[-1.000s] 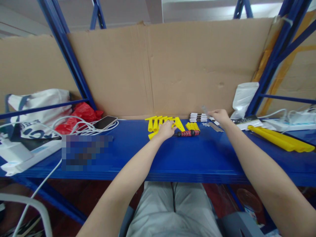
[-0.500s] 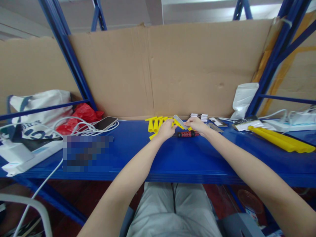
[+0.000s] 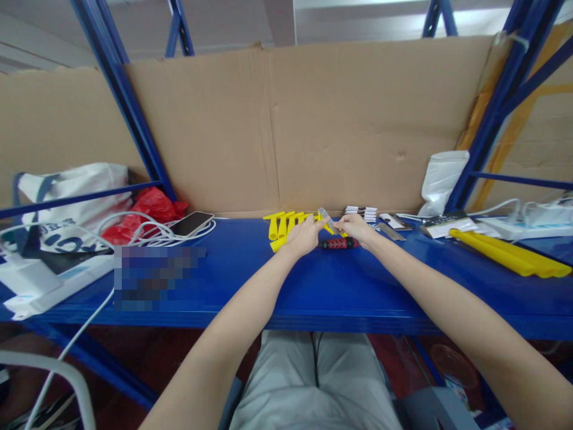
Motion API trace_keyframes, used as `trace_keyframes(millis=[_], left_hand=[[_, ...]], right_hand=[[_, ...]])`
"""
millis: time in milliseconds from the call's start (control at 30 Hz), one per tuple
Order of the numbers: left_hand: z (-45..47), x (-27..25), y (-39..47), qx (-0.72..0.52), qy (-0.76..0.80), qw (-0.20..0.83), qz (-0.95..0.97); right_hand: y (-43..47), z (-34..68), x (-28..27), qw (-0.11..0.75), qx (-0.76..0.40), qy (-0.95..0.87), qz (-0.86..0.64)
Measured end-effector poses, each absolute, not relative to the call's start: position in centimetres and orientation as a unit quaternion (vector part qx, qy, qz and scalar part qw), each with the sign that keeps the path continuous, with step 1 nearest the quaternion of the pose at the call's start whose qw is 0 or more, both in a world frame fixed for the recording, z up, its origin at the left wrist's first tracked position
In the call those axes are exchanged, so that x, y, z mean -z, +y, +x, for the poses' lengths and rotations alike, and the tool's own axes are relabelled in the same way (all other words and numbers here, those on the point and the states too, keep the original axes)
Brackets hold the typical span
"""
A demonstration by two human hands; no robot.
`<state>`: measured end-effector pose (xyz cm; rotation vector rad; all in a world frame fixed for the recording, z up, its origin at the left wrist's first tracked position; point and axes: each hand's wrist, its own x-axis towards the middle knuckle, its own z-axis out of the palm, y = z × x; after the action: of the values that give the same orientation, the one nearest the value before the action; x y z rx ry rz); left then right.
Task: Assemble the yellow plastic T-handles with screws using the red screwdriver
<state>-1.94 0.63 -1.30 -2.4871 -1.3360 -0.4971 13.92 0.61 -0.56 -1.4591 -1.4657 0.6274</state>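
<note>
Between my hands, above the blue table, is a yellow scraper with a flat grey blade, tilted down towards the right. My left hand is closed at its left side, forefinger reaching to the blade; its other fingers are partly hidden. Thumb and fingers of my right hand pinch the scraper's right end. Just below it lies a screwdriver with a red and black handle. Several yellow T-shaped scraper handles lie in a row beyond my left hand, and another yellow handle is partly covered by that hand.
Behind my right hand are small black-and-white packs and flat metal blades. Long yellow pieces lie at the right by a power strip. A phone, white cables and a red bag sit left. Cardboard closes the back.
My left hand has shifted slightly right along the scraper, its forefinger now stretched to the blade. The scraper has turned a little steeper. My right hand keeps almost the same place.
</note>
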Motion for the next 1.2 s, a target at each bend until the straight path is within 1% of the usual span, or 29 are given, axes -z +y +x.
trace_keyframes(millis=[300,600,833,1200], left_hand=[[-1.7,1.2,0.4,0.154,-0.474,0.155,-0.853],[-1.9,0.9,0.3,0.139,-0.468,0.137,-0.862],[-1.0,1.0,-0.6,0.134,-0.410,0.131,-0.893],[-1.0,1.0,-1.0,0.152,-0.375,0.138,-0.904]], right_hand=[[0.6,14.4,0.4,0.473,-0.273,-0.598,-0.586],[-0.2,14.0,-0.1,0.464,-0.288,-0.575,-0.609],[0.1,14.3,0.0,0.507,-0.341,-0.538,-0.581],[0.8,15.4,-0.1,0.536,-0.410,-0.496,-0.546]])
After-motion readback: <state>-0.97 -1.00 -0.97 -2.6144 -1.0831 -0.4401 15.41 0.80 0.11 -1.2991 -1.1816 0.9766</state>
